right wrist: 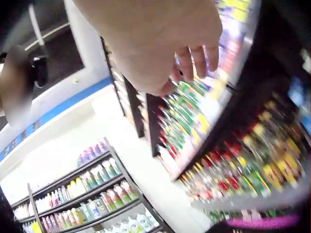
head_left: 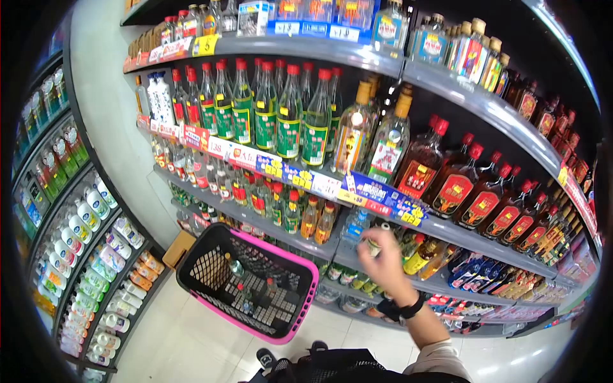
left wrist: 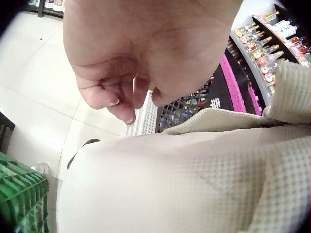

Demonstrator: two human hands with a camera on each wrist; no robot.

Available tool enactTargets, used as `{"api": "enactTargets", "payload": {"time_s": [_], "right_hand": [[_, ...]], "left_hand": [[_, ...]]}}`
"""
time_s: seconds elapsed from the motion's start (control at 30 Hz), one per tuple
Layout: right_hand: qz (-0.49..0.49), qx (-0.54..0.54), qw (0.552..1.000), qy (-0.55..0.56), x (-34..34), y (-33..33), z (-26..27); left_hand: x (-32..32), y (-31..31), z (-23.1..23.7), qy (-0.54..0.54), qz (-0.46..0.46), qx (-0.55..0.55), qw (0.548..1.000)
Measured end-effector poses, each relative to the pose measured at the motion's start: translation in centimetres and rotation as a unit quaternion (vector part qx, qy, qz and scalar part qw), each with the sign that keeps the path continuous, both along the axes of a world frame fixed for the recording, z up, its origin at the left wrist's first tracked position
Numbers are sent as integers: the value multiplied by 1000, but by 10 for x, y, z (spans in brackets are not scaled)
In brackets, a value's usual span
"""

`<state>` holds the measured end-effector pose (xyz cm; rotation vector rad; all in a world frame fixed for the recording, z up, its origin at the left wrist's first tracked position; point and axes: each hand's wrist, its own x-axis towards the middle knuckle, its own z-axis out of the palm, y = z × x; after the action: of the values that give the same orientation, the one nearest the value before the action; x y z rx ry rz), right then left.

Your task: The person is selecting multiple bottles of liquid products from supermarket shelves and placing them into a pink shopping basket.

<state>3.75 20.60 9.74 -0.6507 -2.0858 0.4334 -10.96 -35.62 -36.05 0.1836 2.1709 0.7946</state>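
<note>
In the head view the right hand (head_left: 385,262), slightly blurred, is in front of a lower bottle shelf, beside a clear bottle with a blue label (head_left: 355,225). Its fingers are bent loosely in the right wrist view, where the hand (right wrist: 165,43) shows nothing held. The left hand (left wrist: 146,53) hangs with loosely curled, empty fingers in the left wrist view; the head view does not show it. A black basket with a pink rim (head_left: 255,241) stands left of the right hand, with a small clear bottle (head_left: 236,265) inside.
Green-labelled bottles (head_left: 288,127) and dark red-labelled bottles (head_left: 453,186) line the shelf above the right hand. A cardboard box (head_left: 178,249) touches the basket's left side. Another shelf (head_left: 70,255) stands at the left. A green crate (left wrist: 22,194) shows in the left wrist view.
</note>
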Motion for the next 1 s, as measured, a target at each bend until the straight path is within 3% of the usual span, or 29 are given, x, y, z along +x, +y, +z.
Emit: {"api": "enactTargets", "payload": {"time_s": [0.03, 0.1, 0.17, 0.23, 0.27, 0.3, 0.33, 0.37, 0.43, 0.5, 0.53, 0.67, 0.7, 0.77, 0.8, 0.87, 0.9, 0.97, 1.0], "right_hand": [[38, -59, 997, -43, 6, -11, -32], [56, -207, 973, -80, 19, -24, -77], [105, -242, 960, -91, 48, -65, -162], [118, -359, 920, -108, 59, -96, -176], [127, -371, 910, -135, 63, -103, -185], [136, -383, 899, -162, 66, -109, -193], [184, -385, 887, -175, 66, -117, -204], [218, -371, 875, -221, 66, -123, -206], [274, -368, 841, -286, 60, -124, -215], [297, -353, 833, -304, 47, -128, -212], [277, -302, 866, -286, 32, -117, -213], [245, -254, 890, -290, 4, -124, -220], [239, -245, 881, -328, -2, -132, -225], [232, -229, 872, -365, -25, -157, -243], [212, -241, 856, -405, -33, -170, -257], [193, -287, 826, -446, -47, -193, -284], [121, -290, 792, -522, -54, -211, -294], [123, -303, 789, -520, -65, -226, -309], [95, -329, 762, -549, -71, -237, -318]], "left_hand": [[3, -8, -13, 43, -51, 29, 997], [8, -10, -12, 63, -37, 64, 995], [11, -21, 4, 51, -29, 19, 998], [5, -22, 22, 37, -23, -45, 998], [20, 12, 90, 32, -16, -58, 998], [37, 41, 149, -15, 67, -50, 996], [37, 27, 119, 84, -114, -6, 990], [42, 16, 96, -27, 20, -44, 998], [53, 15, 98, 45, -32, -51, 997], [51, -1, 92, 25, -26, -31, 999], [39, 22, 124, -7, -28, -37, 999], [9, -6, 115, -16, -77, -46, 996], [8, -20, 97, -25, -43, -1, 999], [-19, -52, 63, 85, -127, 82, 985], [-26, -54, 73, 83, -119, 86, 986], [-47, -56, 93, -50, 99, 30, 993], [-58, -72, 89, -31, 160, 62, 985], [-61, -96, 74, -50, 230, 99, 967], [-65, -114, 61, -24, 268, 74, 960]]}}
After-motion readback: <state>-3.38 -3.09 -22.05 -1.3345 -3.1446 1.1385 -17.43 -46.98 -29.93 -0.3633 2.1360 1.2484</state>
